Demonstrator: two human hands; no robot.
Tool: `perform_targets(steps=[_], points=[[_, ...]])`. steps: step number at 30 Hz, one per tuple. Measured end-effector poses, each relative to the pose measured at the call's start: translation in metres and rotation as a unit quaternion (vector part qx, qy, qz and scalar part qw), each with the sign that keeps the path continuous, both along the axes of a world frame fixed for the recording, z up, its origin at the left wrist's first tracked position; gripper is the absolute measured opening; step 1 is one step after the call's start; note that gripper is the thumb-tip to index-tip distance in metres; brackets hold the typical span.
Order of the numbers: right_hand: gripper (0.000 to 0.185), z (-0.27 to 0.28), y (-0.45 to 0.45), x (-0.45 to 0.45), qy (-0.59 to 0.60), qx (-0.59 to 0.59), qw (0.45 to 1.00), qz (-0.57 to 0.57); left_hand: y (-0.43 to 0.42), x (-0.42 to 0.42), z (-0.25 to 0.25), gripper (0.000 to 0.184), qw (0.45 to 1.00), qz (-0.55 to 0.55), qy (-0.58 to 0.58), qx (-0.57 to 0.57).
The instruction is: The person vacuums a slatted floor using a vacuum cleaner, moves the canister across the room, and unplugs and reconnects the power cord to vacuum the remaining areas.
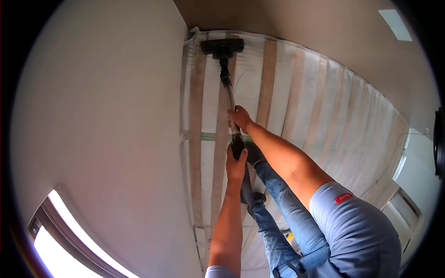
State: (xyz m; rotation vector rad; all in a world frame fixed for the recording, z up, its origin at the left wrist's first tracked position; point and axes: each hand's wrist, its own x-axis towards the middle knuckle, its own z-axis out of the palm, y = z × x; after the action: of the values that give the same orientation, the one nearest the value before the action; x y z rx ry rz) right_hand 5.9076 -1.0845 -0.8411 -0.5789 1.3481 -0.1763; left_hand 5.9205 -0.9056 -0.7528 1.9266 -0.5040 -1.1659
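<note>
A vacuum cleaner wand runs up the middle of the view, with a wide black floor head at its far end. The head rests on the striped floor near the far left corner. My right hand is closed around the metal tube about midway. Nearer to me, my left hand grips the black handle at the tube's lower end. From there a dark ribbed hose drops past my legs, and its far end is hidden.
Wooden strips alternate with pale sheeting across the floor. A plain wall rises close on the left; another wall bounds the far side. A bright window is at lower left. My shoes stand beside the hose.
</note>
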Motion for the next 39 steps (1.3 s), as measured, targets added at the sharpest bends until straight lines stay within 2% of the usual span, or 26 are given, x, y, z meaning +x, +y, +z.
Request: perform_targets(steps=[1,3,6,8,10,12,14,18,20,23,25,27,29,31,32,33,35,36,38,39], points=[[0.033,0.007,0.010,-0.003,0.003,0.002,1.000,-0.001,-0.008,0.004,0.014,0.074,0.997,-0.037,-0.021,0.070],[0.036,0.020,0.021,-0.003,-0.051,0.062,0.997,-0.004,-0.023,0.013,0.029,0.073,0.993,-0.061,-0.049,0.083],[0.038,0.033,0.015,0.008,-0.077,0.065,0.995,-0.004,-0.052,0.038,0.039,0.072,0.981,-0.104,-0.107,0.122],[0.039,0.046,-0.005,0.022,-0.080,0.060,0.995,-0.029,-0.080,0.047,0.050,0.071,0.973,-0.123,-0.127,0.146],[0.039,0.048,-0.026,0.032,-0.119,0.109,0.983,-0.090,-0.106,0.055,0.063,0.068,0.952,-0.124,-0.136,0.243],[0.040,0.049,-0.022,0.037,-0.119,0.119,0.982,-0.086,-0.093,0.058,0.061,0.069,0.963,-0.114,-0.139,0.202],[0.041,0.052,-0.020,0.045,-0.064,0.108,0.989,-0.080,-0.090,0.061,0.066,0.070,0.950,-0.156,-0.210,0.170],[0.039,0.067,-0.008,0.046,-0.061,0.136,0.985,-0.085,-0.079,0.065,0.079,0.072,0.960,-0.142,-0.193,0.143],[0.037,0.062,0.013,0.039,-0.066,0.150,0.984,-0.070,-0.074,0.066,0.101,0.068,0.949,-0.149,-0.110,0.256],[0.033,0.070,0.051,0.024,-0.041,0.148,0.986,-0.072,-0.037,0.051,0.100,0.066,0.939,-0.174,-0.139,0.262],[0.020,0.081,0.081,0.016,0.010,0.180,0.981,-0.072,-0.001,0.039,0.099,0.063,0.935,-0.182,-0.145,0.267],[0.021,0.069,0.122,-0.003,-0.035,0.168,0.983,-0.060,0.040,0.023,0.098,0.081,0.938,-0.202,-0.160,0.233],[0.024,0.061,0.161,-0.019,-0.007,0.145,0.989,0.018,0.076,0.007,0.107,0.081,0.945,-0.188,-0.160,0.214],[0.021,0.080,0.178,-0.026,0.022,0.139,0.990,0.028,0.093,-0.007,0.121,0.081,0.952,-0.174,-0.160,0.195],[0.018,0.087,0.179,-0.027,0.051,0.130,0.990,0.037,0.094,-0.012,0.128,0.081,0.940,-0.184,-0.177,0.225],[0.018,0.091,0.178,-0.029,0.049,0.130,0.990,0.036,0.094,-0.016,0.133,0.080,0.927,-0.195,-0.194,0.256],[0.016,0.099,0.174,-0.030,-0.095,0.178,0.979,-0.042,0.086,-0.018,0.137,0.080,0.915,-0.204,-0.234,0.259],[0.016,0.099,0.173,-0.026,-0.095,0.181,0.978,-0.041,0.083,-0.017,0.139,0.080,0.902,-0.212,-0.270,0.262],[0.017,0.097,0.147,-0.007,-0.135,0.206,0.964,-0.095,0.062,0.000,0.134,0.079,0.904,-0.212,-0.268,0.258],[0.018,0.096,0.128,0.006,-0.129,0.192,0.969,-0.082,0.044,0.011,0.128,0.078,0.913,-0.194,-0.256,0.253]])
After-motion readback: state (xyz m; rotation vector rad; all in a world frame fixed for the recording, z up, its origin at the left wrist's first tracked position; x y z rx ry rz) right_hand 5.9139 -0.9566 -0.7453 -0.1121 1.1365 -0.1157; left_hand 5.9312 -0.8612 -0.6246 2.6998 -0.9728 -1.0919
